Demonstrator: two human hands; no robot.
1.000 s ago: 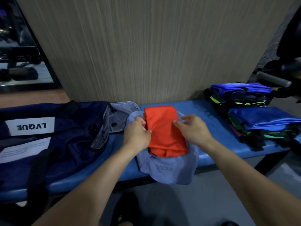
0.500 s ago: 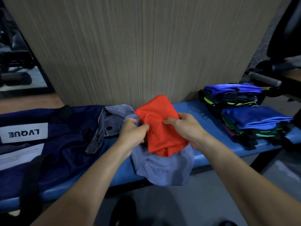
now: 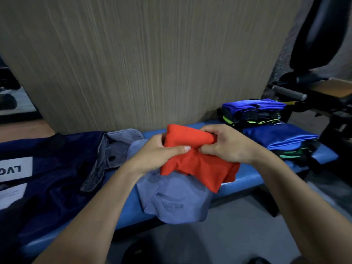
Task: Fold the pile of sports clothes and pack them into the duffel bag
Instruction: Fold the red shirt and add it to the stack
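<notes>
Far left: navy duffel bag (image 3: pixel 53 168) lies on the blue bench (image 3: pixel 247 180), long axis running left-right along the bench, white label with upside-down letters facing up. Its right end shows a grey lining flap (image 3: pixel 116 147) folded open toward the middle. Whether the main opening is unzipped cannot be told.

Middle: grey-blue garment (image 3: pixel 177 202) spread flat on the bench, its near edge hanging over the front lip, printed letters ending "ESS" reading upright to the wearer. On top of it, the red garment (image 3: pixel 192 164), partly folded: lower part rests on the grey-blue one, upper part lifted and doubled over into a roll. Roll's long axis runs left-right, slightly tilted up toward the left; loose lower corner points down-right toward the bench edge.

Left hand (image 3: pixel 162 155) grips the red garment's left side, thumb laid across the front. Right hand (image 3: pixel 226 145) grips the right end of the roll, fingers curled over the top. Hands close together, thumbs nearly touching, both clamped on the red cloth.

Right: two stacks of folded clothes on the bench, back stack (image 3: pixel 253 113) blue over black with neon-green trim, front stack (image 3: pixel 282 140) blue over dark and green layers. Both well apart from the bag.
</notes>
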